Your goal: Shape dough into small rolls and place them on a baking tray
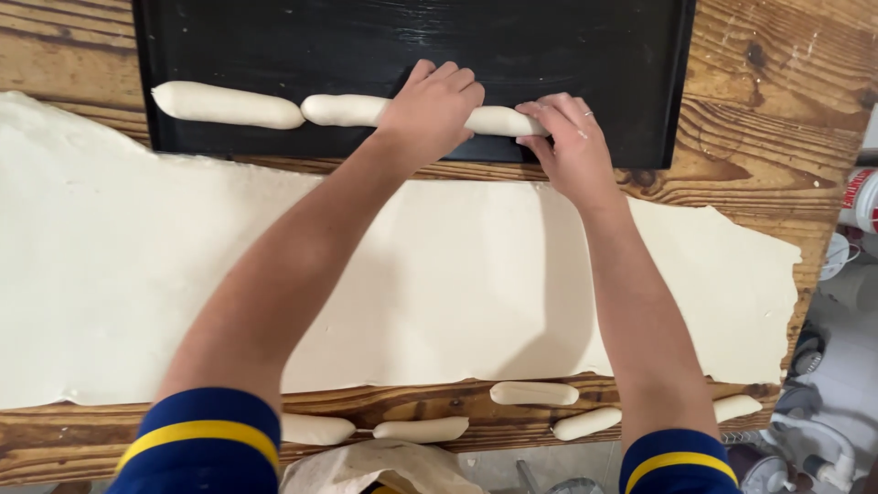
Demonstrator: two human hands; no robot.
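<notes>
A black baking tray lies at the far side of a wooden table. Two pale dough rolls rest along its near edge. My left hand presses down on the middle of the right-hand roll. My right hand pinches that same roll's right end with its fingertips. The other roll lies free at the left, its end almost touching the held one.
A wide rolled-out dough sheet covers the table under my forearms. Several short dough rolls lie along the near table edge. A cloth hangs below. Containers and white items sit on the floor at the right.
</notes>
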